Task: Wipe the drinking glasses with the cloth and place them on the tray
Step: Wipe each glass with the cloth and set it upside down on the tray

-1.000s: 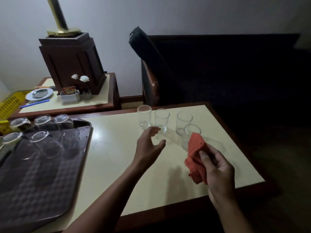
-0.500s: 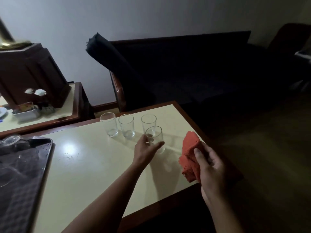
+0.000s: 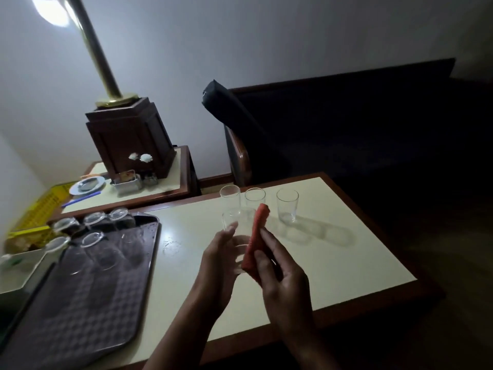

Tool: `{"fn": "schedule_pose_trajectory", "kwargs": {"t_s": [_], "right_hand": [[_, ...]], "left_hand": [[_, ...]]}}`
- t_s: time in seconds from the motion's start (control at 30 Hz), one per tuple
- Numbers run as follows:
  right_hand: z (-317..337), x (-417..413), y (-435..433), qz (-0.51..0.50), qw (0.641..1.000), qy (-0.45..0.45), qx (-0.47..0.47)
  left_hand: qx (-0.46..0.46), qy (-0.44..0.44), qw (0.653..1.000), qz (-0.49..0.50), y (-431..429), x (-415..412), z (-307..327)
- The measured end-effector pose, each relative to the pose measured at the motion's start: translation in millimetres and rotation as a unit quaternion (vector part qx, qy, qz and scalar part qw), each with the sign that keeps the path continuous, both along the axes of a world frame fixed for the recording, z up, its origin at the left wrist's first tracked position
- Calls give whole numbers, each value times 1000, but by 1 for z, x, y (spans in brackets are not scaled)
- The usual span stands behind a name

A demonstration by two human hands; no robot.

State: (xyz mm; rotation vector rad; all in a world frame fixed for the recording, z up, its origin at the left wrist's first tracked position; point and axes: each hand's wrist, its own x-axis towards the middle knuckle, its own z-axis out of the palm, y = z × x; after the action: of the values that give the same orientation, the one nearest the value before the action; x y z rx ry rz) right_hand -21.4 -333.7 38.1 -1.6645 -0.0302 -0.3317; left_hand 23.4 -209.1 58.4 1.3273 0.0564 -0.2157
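Note:
My left hand (image 3: 218,265) grips a clear drinking glass (image 3: 237,231), lifted above the cream table (image 3: 333,263). My right hand (image 3: 280,279) holds the red cloth (image 3: 256,236) pressed against the right side of that glass. Three more glasses stand upright in a row at the table's far edge: one on the left (image 3: 230,194), one in the middle (image 3: 254,197), one on the right (image 3: 287,205). The dark tray (image 3: 80,311) lies at the left, with several glasses upside down (image 3: 98,249) at its far end.
A side table (image 3: 160,188) behind carries a wooden lamp base (image 3: 130,134), a plate (image 3: 87,185), a blue pen and a small white holder. A yellow crate (image 3: 40,209) sits far left. A dark armchair (image 3: 346,124) stands behind the table. A white container (image 3: 18,271) borders the tray.
My left hand has closed on the nearest glass and raised it off the table. My right hand brought the cloth against it. The view swung back left, showing the tray again.

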Motion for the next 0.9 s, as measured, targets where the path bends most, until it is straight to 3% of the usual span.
{"fn": "schedule_pose_trajectory", "kwargs": {"t_s": [0.1, 0.3, 0.6, 0.9], "right_hand": [[20, 2, 25, 33, 999, -15, 7], [23, -32, 74, 99, 993, -64, -31], [49, -25, 101, 101, 993, -52, -19], [42, -53, 121, 100, 992, -70, -36]], "left_hand": [[35, -35, 998, 30, 17, -28, 16], [13, -49, 984, 168, 65, -40, 44], [-19, -45, 990, 133, 93, -65, 45], [-23, -39, 981, 189, 109, -68, 41]]}}
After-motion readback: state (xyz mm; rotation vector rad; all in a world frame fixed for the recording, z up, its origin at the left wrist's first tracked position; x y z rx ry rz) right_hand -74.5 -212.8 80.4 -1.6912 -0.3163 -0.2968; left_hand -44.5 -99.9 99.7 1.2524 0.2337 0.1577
